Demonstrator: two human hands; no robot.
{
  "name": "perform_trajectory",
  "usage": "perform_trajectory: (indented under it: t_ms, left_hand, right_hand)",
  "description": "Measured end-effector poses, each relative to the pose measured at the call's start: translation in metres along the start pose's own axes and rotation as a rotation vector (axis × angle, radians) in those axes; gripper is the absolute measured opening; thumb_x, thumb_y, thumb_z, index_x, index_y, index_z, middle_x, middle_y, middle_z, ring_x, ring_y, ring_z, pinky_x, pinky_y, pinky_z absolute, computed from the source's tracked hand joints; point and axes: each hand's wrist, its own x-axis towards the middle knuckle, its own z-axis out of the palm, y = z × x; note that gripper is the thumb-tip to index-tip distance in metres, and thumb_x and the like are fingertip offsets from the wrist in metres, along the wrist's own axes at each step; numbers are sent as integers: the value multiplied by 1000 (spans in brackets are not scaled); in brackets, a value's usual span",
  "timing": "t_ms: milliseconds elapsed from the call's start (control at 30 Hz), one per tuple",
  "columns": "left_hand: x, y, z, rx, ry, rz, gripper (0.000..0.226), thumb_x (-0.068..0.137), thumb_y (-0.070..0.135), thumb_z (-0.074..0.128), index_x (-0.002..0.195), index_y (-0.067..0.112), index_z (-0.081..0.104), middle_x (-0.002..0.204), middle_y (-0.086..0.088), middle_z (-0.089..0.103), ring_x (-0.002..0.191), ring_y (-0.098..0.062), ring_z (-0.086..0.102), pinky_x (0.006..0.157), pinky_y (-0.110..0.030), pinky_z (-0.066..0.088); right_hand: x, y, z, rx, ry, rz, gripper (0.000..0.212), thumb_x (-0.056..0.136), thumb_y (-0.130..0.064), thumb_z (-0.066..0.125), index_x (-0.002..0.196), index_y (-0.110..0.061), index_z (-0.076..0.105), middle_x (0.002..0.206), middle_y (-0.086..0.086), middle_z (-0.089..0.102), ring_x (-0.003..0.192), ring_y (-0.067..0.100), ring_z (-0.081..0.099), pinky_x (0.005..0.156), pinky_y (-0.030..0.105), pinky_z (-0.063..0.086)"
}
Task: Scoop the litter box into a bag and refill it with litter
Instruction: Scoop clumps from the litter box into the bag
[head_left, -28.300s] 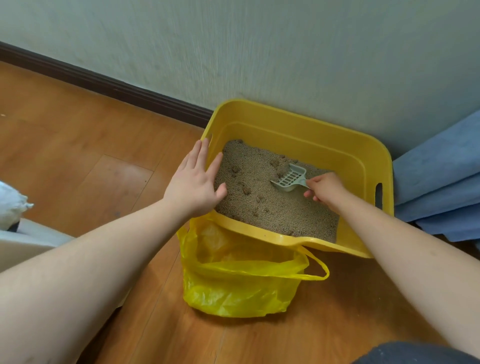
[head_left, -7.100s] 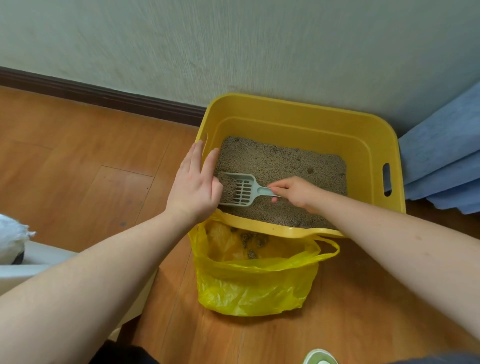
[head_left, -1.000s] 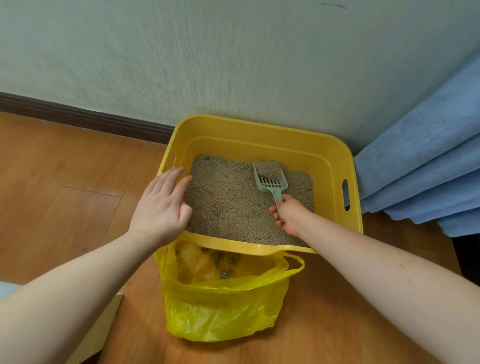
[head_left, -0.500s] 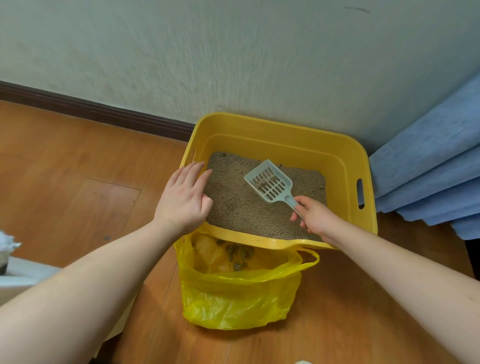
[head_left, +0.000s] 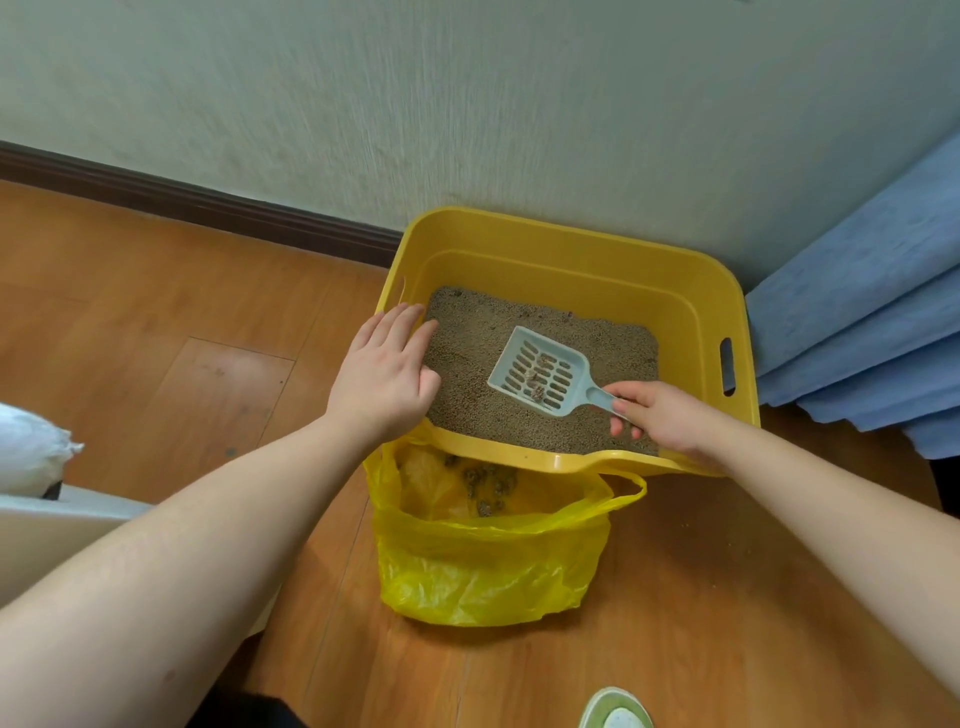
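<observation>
A yellow litter box (head_left: 566, 244) with brown litter (head_left: 478, 374) stands against the wall. My left hand (head_left: 387, 376) rests flat on its left rim, fingers straight. My right hand (head_left: 657, 418) pinches the handle of a pale slotted scoop (head_left: 540, 371), which is lifted above the litter and carries a few small clumps. An open yellow plastic bag (head_left: 488, 566) stands on the floor against the box's near rim, with dark clumps (head_left: 485, 483) inside it.
A wooden floor (head_left: 156, 332) spreads to the left, with a dark baseboard (head_left: 197, 208) along the wall. Blue fabric (head_left: 852, 332) hangs at the right. A white bag on a pale object (head_left: 31, 457) sits at the left edge. A green-and-white object (head_left: 615, 709) shows at the bottom.
The scoop has come up from the litter at the back of the box and now sits raised over the middle, with small clumps on its slots. My left hand stays on the rim.
</observation>
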Motion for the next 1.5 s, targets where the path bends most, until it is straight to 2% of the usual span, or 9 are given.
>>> perform_trajectory:
  t_ms: [267,333,500,667,800,933,1267,1367,1500]
  left_hand:
    - [-2,-2,0,-7,-10,16,68,87,38,18,143,11,43,153,-12,35,144,-27,25,120,-42,13]
    - [-2,-3,-1,-21,-6,26,67,88,38,16,143,12,43,153,-11,36,144,-26,25,120,-41,12]
    - [-3,-2,-4,-47,-2,39,70,88,38,11,143,10,44,152,-13,37,144,-26,27,120,-41,13]
    - [-3,-3,-3,-68,11,40,65,89,35,17,137,7,50,147,-15,44,140,-30,34,118,-43,19]
    - [-2,-3,-3,-74,12,38,63,90,34,18,137,7,51,146,-15,44,140,-30,34,118,-43,19]
    - [-2,-3,-3,-72,22,36,62,90,34,20,135,6,52,144,-16,46,138,-30,37,117,-43,20]
    - [-1,-3,-2,-67,15,27,64,90,36,16,141,9,46,150,-14,40,142,-28,30,119,-42,17]
    - [-1,-2,-1,-68,27,18,64,90,36,17,140,9,47,149,-14,41,141,-28,31,119,-43,18]
    - [0,-3,0,-59,24,18,65,89,36,17,140,10,47,150,-14,41,142,-28,30,119,-42,18]
  right_hand:
    - [-22,-25,8,-134,44,-151,28,101,-20,44,118,-36,59,86,-10,71,71,23,61,61,36,46]
    - [-26,-27,12,-213,57,-211,28,101,-22,44,115,-40,60,90,-13,70,82,26,66,73,41,51]
    - [-29,-29,24,-537,182,-325,32,101,-20,42,123,-35,59,90,0,63,85,23,49,74,36,39]
    - [-36,-26,31,-939,315,-760,36,78,-1,70,109,-18,68,84,-2,71,75,24,58,63,32,40]
    - [-41,-26,38,-1096,338,-1019,31,88,-2,42,103,-9,68,77,1,69,68,24,57,58,34,42]
    - [-46,-28,39,-1090,375,-1052,33,94,-1,38,105,-8,69,80,2,69,65,24,55,58,32,42]
    - [-43,-20,-1,-900,524,-894,24,90,-1,55,108,-5,68,86,8,69,67,27,54,56,35,42]
    - [-33,-2,-21,-780,547,-601,24,88,-2,63,111,-9,67,85,10,69,72,28,54,61,38,43]
    - [-12,6,-29,-353,451,-51,24,98,-27,49,115,-16,63,83,-1,70,68,22,58,58,34,46]
